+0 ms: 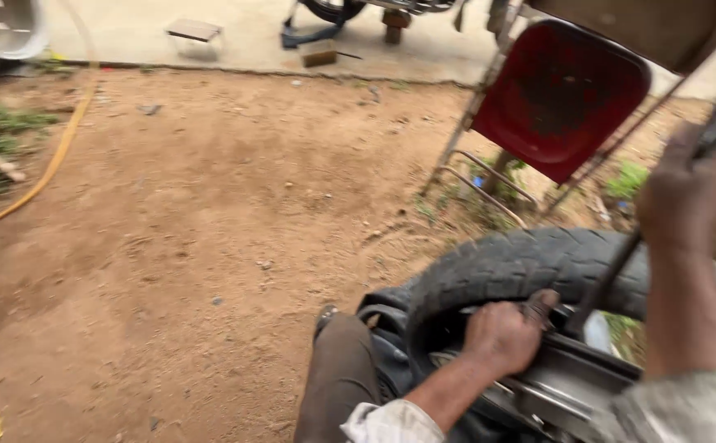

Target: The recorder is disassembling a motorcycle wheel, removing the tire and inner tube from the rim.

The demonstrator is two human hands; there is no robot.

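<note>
The left hand (501, 335) presses down on the metal wheel rim (567, 379), fingers curled, pinning the worn black rubber tyre (530, 262) that lies on the dirt ground (210, 246). The right hand (690, 197) is closed around a long dark metal lever (612, 279), wedged at the tyre's bead for leverage. The tread looks dusty and cracked.

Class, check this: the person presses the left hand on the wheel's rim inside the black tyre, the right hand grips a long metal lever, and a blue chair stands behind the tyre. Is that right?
Not quite. In the head view the chair is red, not blue. The rest holds: left hand on the rim inside the tyre, right hand gripping the lever.
</note>
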